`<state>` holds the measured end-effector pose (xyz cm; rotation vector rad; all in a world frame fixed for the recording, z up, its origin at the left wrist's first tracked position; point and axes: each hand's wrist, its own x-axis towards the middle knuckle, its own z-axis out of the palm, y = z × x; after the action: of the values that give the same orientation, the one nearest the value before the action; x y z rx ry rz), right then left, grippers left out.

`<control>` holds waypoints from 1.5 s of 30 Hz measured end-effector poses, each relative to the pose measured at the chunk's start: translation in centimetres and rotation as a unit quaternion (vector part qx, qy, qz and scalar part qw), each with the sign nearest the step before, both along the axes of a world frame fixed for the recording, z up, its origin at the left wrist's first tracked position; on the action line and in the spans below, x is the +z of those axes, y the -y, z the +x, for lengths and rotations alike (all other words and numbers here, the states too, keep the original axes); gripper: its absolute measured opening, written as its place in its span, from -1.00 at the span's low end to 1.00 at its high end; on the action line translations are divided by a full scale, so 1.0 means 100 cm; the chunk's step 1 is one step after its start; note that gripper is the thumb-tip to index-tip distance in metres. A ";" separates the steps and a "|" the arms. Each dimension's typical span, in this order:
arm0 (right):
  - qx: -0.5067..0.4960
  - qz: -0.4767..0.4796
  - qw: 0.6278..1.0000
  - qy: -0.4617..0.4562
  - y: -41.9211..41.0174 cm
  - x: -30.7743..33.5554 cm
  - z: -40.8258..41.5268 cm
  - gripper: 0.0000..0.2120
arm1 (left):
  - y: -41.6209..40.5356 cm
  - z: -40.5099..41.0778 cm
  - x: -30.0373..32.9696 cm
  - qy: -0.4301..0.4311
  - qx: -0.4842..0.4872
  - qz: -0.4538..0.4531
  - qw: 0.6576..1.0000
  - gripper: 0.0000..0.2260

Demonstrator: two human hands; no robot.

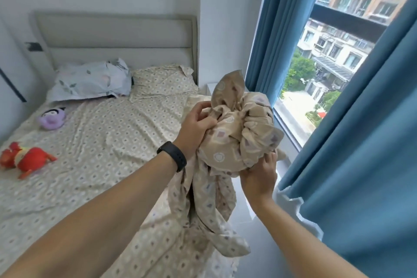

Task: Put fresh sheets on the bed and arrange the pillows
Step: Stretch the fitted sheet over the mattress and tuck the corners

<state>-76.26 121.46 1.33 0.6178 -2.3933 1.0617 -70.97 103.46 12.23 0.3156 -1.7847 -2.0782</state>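
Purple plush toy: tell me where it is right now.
In the head view, the purple plush toy lies on the bed's left side, just below the floral pillow and above the red plush toy.

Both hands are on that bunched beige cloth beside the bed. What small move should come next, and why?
Probably pull the hands apart to open the bundle. The left hand pinches folds near the top of the beige cloth, the right hand grips it from below, and it is wadded with a tail hanging over the bed edge. It cannot be laid out until unbunched.
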 end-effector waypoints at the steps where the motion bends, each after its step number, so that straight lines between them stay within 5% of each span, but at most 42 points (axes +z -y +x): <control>1: 0.008 0.001 1.000 0.009 -0.003 -0.001 -0.011 -0.51 | -0.005 -0.009 0.000 -0.002 0.006 -0.002 1.000 -0.59; 5: 0.039 0.018 0.999 0.006 -0.022 -0.004 -0.068 -0.42 | -0.026 -0.056 -0.011 0.009 0.001 -0.030 1.000 -0.46; 11: 0.121 0.061 0.991 -0.022 -0.046 -0.027 -0.198 -0.46 | -0.067 -0.163 -0.053 0.078 -0.022 -0.314 0.946 0.16; 15: 0.186 0.140 0.971 -0.058 -0.076 -0.034 -0.282 -0.61 | -0.107 -0.247 -0.078 0.074 0.061 -0.278 0.956 -0.21; 20: 0.275 0.152 0.948 -0.039 -0.105 -0.046 -0.376 -0.64 | -0.139 -0.337 -0.078 0.094 0.083 -0.246 0.961 -0.34; 25: 0.315 0.061 0.947 0.004 -0.131 -0.042 -0.449 -0.36 | -0.147 -0.422 -0.057 0.107 0.149 -0.234 0.955 -0.46; 29: 0.311 0.054 0.947 -0.063 -0.121 -0.021 -0.525 -0.13 | -0.139 -0.497 -0.028 0.075 0.151 -0.256 0.952 -0.50; 45: 0.301 0.138 0.939 -0.099 0.052 0.072 -0.822 -0.12 | 0.047 -0.782 0.048 -0.027 0.183 -0.396 0.900 -0.47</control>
<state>-158.43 116.26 8.50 1.5509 -2.2344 0.8232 -149.18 98.79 17.02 0.3120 -2.1536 -0.9814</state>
